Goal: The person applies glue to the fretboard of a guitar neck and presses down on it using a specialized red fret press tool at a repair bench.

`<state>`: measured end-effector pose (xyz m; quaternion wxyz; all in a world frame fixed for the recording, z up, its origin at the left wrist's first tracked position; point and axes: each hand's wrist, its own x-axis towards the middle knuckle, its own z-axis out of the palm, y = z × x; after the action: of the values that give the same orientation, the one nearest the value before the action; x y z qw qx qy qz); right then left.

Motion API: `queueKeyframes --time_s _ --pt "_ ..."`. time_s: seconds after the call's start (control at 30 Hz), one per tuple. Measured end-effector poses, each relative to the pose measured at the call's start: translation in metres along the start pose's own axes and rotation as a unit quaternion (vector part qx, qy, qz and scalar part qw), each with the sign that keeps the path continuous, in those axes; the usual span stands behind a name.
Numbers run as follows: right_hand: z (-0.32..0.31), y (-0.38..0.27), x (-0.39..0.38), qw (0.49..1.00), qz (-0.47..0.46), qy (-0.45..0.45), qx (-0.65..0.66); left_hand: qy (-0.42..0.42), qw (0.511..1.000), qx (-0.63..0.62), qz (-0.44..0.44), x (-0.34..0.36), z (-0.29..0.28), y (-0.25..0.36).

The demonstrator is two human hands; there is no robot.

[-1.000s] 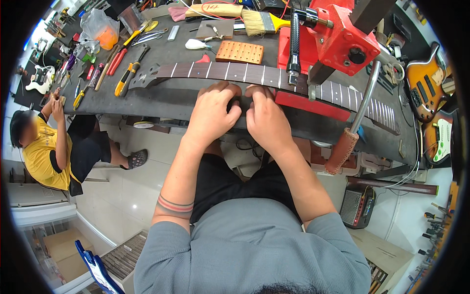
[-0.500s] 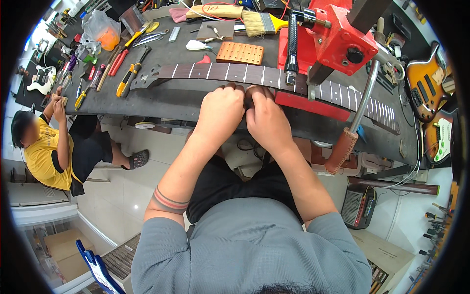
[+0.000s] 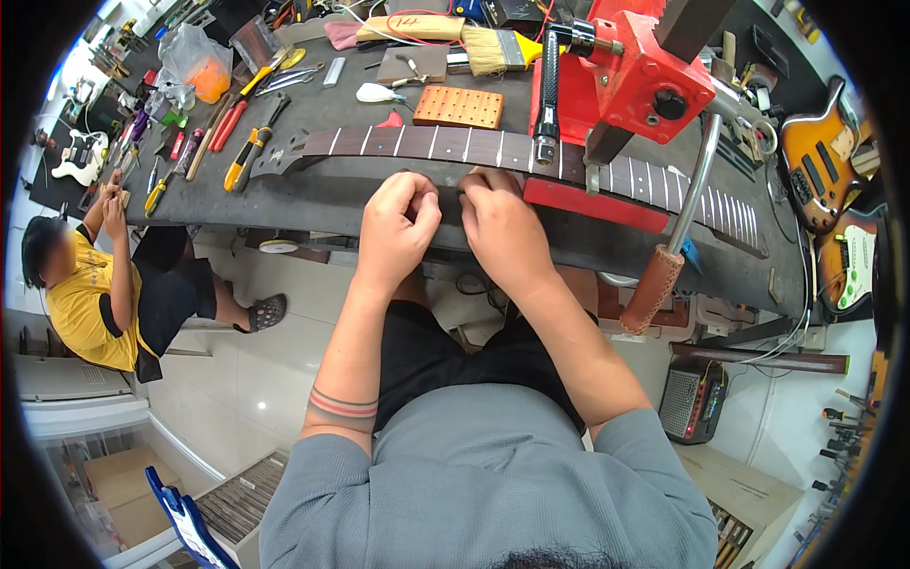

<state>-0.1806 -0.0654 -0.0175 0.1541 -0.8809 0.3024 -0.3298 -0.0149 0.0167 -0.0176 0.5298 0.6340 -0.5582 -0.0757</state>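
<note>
My left hand [image 3: 399,223] is closed, with its thumb and fingertips curled together just over the front edge of the dark workbench [image 3: 327,201]. Close beside it on the right, my right hand [image 3: 502,228] is also curled into a pinch. Whatever either holds, if anything, is too small or hidden to make out. A gap separates the two hands. Just beyond them lies a guitar neck [image 3: 449,143] with a dark fretboard, its headstock to the left. Its middle sits under a red press [image 3: 654,85], above a red support block [image 3: 595,206].
A leather-wrapped lever handle [image 3: 652,292] hangs from the press on the right. Behind the neck are an orange-brown block with holes [image 3: 459,107] and a brush [image 3: 493,49]. Pliers [image 3: 248,156] lie left. A seated co-worker [image 3: 85,284] is at far left; guitar bodies [image 3: 823,166] stand right.
My hands have moved apart: the left shifted left and turned, showing its curled thumb and fingers. The right hand moved slightly left and down. The neck has stayed on its support.
</note>
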Motion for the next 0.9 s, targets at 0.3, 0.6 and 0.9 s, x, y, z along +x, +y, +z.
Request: queueKeyframes --time_s 0.3,0.6,0.9 --pt "0.002 -0.01 0.014 0.989 -0.04 -0.054 -0.13 0.029 0.999 -0.043 -0.008 -0.002 -0.002 -0.005" --pt "-0.001 -0.022 0.026 0.952 -0.106 -0.098 -0.271 0.039 0.994 -0.089 -0.048 -0.004 -0.003 -0.004" --pt "0.014 -0.002 0.024 0.971 -0.021 -0.088 -0.223 0.024 0.992 -0.114 -0.047 -0.004 -0.005 -0.006"
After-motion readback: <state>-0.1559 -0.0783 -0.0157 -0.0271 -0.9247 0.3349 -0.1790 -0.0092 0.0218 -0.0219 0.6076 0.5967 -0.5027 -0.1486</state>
